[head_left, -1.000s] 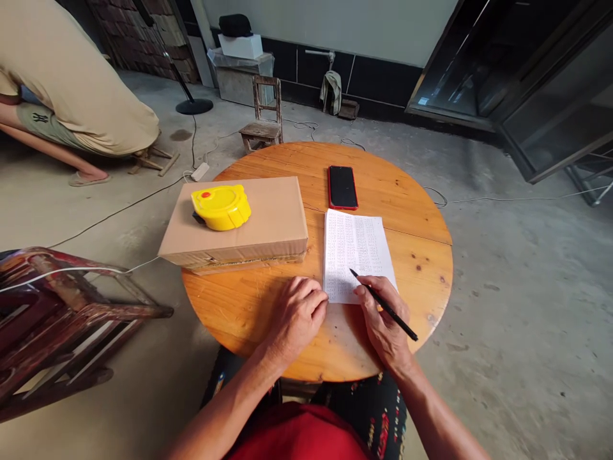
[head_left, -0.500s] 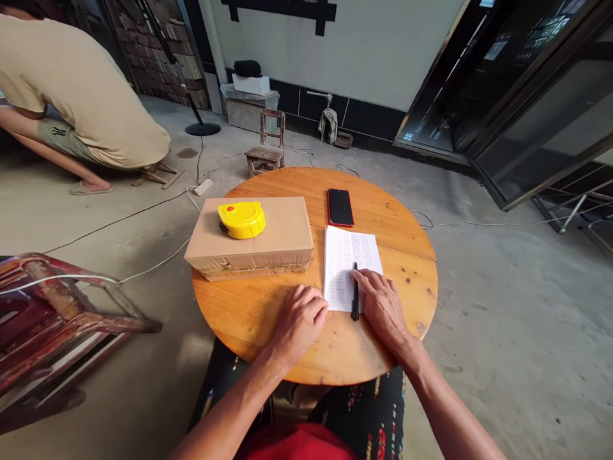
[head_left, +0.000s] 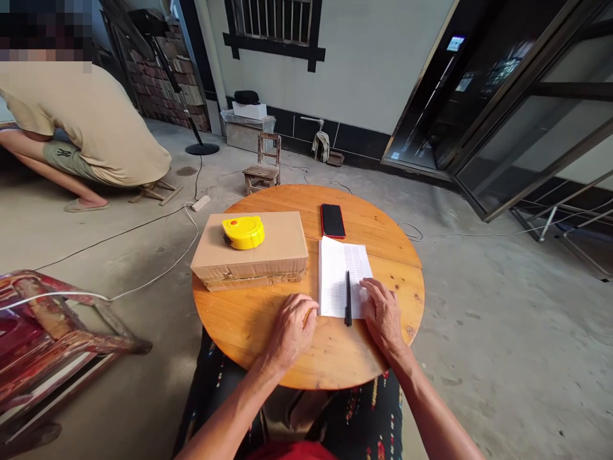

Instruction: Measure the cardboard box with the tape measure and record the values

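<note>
My left hand [head_left: 293,329] rests on the round wooden table [head_left: 383,255], its fingers curled in and closed beside the lower left corner of a stack of printed paper [head_left: 332,278]. I see nothing in it. A black pen [head_left: 348,300] lies lengthwise on the paper, its lower end past the bottom edge. My right hand [head_left: 384,313] lies over the paper's right edge, just right of the pen, with fingers stretched out and apart. Beyond the paper is a black phone [head_left: 332,220] with a red edge. A yellow tape measure [head_left: 244,232] sits on a closed cardboard box [head_left: 280,243] at the left.
A person in a beige shirt [head_left: 90,121] sits low at the far left. A worn wooden chair [head_left: 43,319] stands near on the left, a small chair [head_left: 262,167] behind the table. Cables and a power strip [head_left: 202,203] lie on the floor.
My right hand has come off the pen and shifted slightly right, leaving the pen lying on the paper. My left hand stays by the paper's corner. The view has tilted up, showing a barred window.
</note>
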The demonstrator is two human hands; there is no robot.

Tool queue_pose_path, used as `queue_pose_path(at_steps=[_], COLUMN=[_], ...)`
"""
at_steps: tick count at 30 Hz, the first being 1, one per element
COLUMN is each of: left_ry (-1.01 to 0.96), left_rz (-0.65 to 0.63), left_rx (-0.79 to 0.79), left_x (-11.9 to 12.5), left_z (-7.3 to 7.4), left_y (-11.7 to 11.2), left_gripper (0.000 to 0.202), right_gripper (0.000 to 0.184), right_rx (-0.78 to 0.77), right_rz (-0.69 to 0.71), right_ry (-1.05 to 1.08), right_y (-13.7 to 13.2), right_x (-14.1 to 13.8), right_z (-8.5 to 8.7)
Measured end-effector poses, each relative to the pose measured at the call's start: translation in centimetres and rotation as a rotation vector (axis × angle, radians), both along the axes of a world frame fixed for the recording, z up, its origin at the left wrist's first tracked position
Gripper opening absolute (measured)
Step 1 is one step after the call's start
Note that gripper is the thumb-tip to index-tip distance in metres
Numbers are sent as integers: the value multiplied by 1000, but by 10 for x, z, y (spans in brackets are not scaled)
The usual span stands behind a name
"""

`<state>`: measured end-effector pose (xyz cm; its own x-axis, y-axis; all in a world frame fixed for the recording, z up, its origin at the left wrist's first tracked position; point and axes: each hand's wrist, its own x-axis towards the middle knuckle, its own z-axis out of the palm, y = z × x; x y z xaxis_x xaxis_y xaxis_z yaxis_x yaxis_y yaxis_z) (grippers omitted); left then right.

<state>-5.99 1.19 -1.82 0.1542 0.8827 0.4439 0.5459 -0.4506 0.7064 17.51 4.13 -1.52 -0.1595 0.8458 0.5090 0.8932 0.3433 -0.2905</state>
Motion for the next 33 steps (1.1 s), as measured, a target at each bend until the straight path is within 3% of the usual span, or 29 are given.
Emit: queue_pose_path(at_steps=[7, 10, 13, 17, 20, 24, 28, 30, 33], left_ry=[-45, -69, -88, -84, -113, -202, -345, -433, -533], left_rz=[26, 63, 199, 465, 579, 623, 634, 613, 579], left_rx=[37, 64, 152, 306, 319, 227, 91, -14, -140], left_x=[-7, -26, -58, -107, -133, -149, -158, -162, -167], left_z=[18, 29, 40, 53, 56, 50, 44, 44, 46], left_y=[-25, -44, -53, -49, -36, -16, 3, 13, 26], left_gripper=[18, 20, 21, 17, 15, 23, 42, 52, 58], right_gripper=[45, 33, 24, 22, 23, 40, 75, 76, 58], right_rx=[45, 53, 12, -33, -58, -61, -196, -256, -259], right_rz=[18, 5, 13, 122, 268, 421, 417, 422, 425], right_ry=[3, 77, 216, 343, 325, 174, -14, -65, -63], right_y=[-1, 3, 8, 17, 30, 57, 78, 82, 81], right_x=[2, 1, -11, -55, -101, -165, -216, -233, -241], right_z=[5, 15, 36, 74, 100, 126, 141, 144, 144])
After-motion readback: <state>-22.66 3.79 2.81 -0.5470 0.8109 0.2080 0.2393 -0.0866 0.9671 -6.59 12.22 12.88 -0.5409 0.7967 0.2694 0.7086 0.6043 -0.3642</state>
